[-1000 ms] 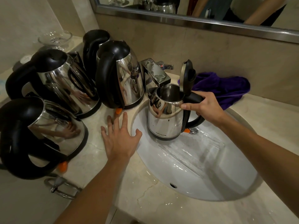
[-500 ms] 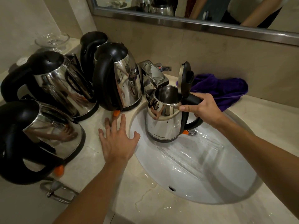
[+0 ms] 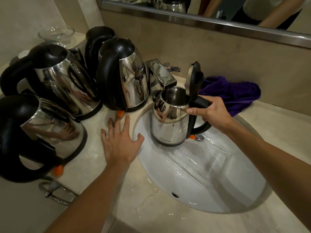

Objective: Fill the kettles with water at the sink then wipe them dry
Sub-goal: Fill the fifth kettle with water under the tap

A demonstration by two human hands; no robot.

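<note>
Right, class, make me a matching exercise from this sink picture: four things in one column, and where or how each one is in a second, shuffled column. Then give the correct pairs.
Things
1. open kettle
2. purple cloth
3. left hand
4. glass bowl

Places or states
A. flat on the counter at the basin's edge
B. far back left corner of the counter
C. held under the tap by the right hand, lid up
D. bunched on the counter behind the sink, by the wall

Pairs: 1-C, 2-D, 3-A, 4-B
</note>
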